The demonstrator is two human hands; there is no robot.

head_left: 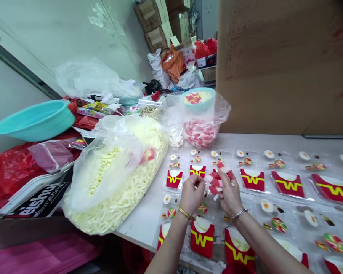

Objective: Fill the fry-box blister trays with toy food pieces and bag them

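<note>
My right hand (231, 194) grips a small bunch of pink-and-white toy pieces (216, 182), like bacon strips, between thumb and fingers. Just left of it, my left hand (192, 195) is closed, thumb and fingertips pinched together; anything between them is too small to make out. Both hands hover over rows of clear plastic trays. In each tray lies a red toy fries pouch (253, 179) with a yellow W, along with a toy fried egg (266, 206), a round colourful piece (279, 225) and a tiny burger (267, 226). My forearms cover parts of the front row.
A big clear bag of pale yellow toy fries (125, 205) lies left on the table (140, 228). Behind stands a bag of pink-and-white pieces (200, 133) with a blue bowl (201, 101) above. A turquoise basin (34, 120) sits far left; a large cardboard box (282, 68) stands behind.
</note>
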